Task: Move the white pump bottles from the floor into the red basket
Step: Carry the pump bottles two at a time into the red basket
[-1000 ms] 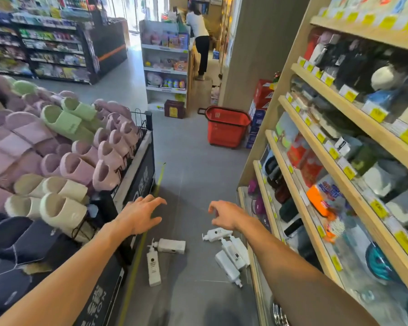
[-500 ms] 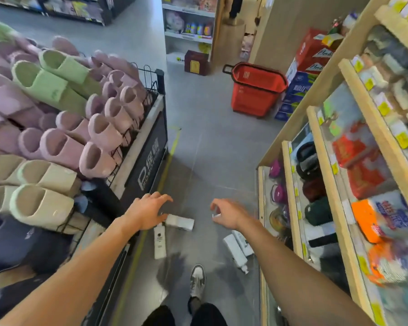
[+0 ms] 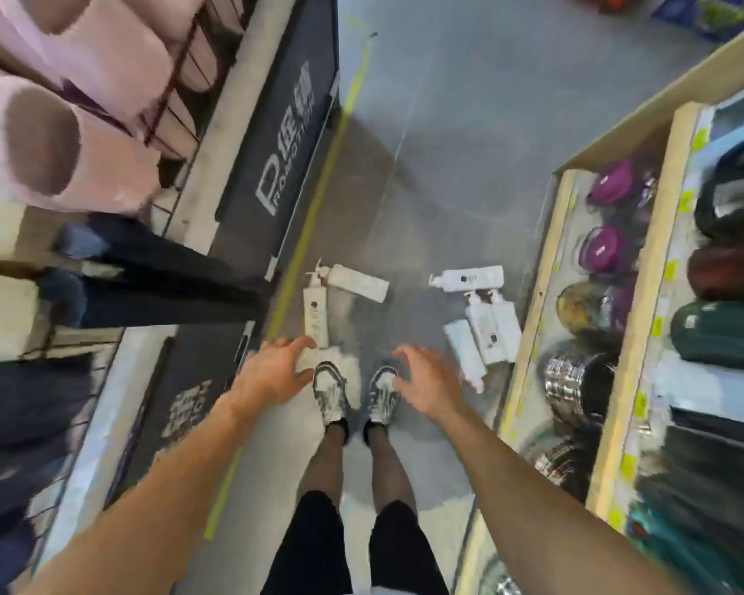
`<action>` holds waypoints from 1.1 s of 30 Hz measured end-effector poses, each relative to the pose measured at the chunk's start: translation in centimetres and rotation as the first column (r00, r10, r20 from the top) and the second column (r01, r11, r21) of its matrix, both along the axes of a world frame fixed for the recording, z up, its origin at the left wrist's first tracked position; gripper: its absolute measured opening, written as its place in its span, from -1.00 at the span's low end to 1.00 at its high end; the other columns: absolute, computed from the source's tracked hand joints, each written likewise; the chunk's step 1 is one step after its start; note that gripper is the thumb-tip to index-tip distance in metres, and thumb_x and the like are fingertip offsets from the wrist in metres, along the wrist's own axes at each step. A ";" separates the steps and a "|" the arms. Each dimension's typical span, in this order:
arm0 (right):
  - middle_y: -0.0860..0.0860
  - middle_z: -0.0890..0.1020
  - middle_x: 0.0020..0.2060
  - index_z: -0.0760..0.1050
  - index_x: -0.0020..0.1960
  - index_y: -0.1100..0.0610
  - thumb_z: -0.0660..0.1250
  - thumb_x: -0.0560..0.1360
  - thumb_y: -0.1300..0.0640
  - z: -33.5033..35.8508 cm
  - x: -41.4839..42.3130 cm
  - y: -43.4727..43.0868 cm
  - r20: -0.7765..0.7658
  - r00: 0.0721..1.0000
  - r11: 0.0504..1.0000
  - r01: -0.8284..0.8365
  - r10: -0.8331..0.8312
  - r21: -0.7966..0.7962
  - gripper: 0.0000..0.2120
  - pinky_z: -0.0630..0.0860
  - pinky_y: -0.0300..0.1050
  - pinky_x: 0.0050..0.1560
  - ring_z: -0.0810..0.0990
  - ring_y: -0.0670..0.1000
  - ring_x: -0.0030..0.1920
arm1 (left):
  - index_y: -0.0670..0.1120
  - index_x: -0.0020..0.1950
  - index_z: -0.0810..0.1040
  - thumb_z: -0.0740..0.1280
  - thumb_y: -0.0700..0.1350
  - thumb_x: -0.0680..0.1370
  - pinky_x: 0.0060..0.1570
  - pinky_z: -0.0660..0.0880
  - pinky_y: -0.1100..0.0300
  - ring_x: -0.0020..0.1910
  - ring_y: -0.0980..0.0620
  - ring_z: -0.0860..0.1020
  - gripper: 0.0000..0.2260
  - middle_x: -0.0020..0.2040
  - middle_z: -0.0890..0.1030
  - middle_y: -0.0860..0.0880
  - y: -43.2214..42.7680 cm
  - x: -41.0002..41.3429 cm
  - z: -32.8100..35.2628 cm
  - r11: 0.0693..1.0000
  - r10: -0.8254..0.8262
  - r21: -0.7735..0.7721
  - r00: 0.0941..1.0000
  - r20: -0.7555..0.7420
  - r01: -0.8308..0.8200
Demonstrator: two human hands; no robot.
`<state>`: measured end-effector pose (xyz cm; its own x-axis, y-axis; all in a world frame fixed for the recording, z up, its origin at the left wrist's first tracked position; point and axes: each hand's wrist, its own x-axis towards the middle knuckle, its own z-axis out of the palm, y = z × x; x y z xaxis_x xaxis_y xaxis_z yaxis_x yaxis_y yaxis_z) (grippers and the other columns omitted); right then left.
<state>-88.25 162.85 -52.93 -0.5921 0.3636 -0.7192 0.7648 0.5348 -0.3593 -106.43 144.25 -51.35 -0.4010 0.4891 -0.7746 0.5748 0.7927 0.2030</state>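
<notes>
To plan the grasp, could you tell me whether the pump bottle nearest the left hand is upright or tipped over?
Tipped over: the pump bottle lies flat on the floor, pump end away from the left hand.

You're in a shop aisle: slippers (image 3: 39,135) heaped on display at upper left, a promotion sign (image 3: 284,135) beside them, and stocked shelves (image 3: 645,294) with yellow price tags (image 3: 699,138) at right.
</notes>
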 end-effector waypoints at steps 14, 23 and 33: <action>0.08 0.46 0.32 0.41 0.43 -0.02 0.43 0.51 0.01 -41.4 -9.5 0.5 0.082 0.997 1.000 -0.009 0.010 -0.022 -0.49 0.50 0.13 0.27 0.42 0.16 0.35 | -0.01 0.41 0.43 0.49 0.02 0.48 0.14 0.52 -0.15 0.23 -0.25 0.49 -0.47 0.26 0.48 -0.18 0.3 -2.1 -43.6 0.876 0.480 -0.043 0.877 -0.029 -0.480; 0.20 0.31 0.53 0.11 0.64 0.06 0.55 0.42 -0.08 -59.1 -18.4 4.3 -0.115 0.961 0.942 -0.214 0.250 0.258 -0.04 0.19 0.22 0.54 0.29 0.27 0.51 | -0.09 0.57 0.12 0.56 0.19 0.37 0.16 0.51 -0.24 0.31 -0.28 0.44 -0.04 0.42 0.37 -0.19 1.4 -3.5 -60.6 0.684 0.728 0.093 0.666 -0.165 -0.724; 0.07 0.57 0.22 0.36 0.32 0.05 0.53 0.34 -0.16 -55.1 -19.1 5.0 -0.029 0.997 0.988 0.070 -0.067 0.135 -0.33 0.44 0.04 0.03 0.57 0.21 0.20 | -0.05 0.29 0.24 0.50 0.16 0.37 0.13 0.45 -0.07 0.15 -0.33 0.55 -0.33 0.29 0.55 -0.08 2.6 -4.6 -56.5 0.637 0.771 0.080 0.629 -0.103 -0.767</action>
<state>-107.40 167.83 -108.05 -0.5789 0.4972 -0.6462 0.7934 0.5262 -0.3059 -111.05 146.82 -107.87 -0.7258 -0.0196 -0.6876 -0.2206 0.9534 0.2057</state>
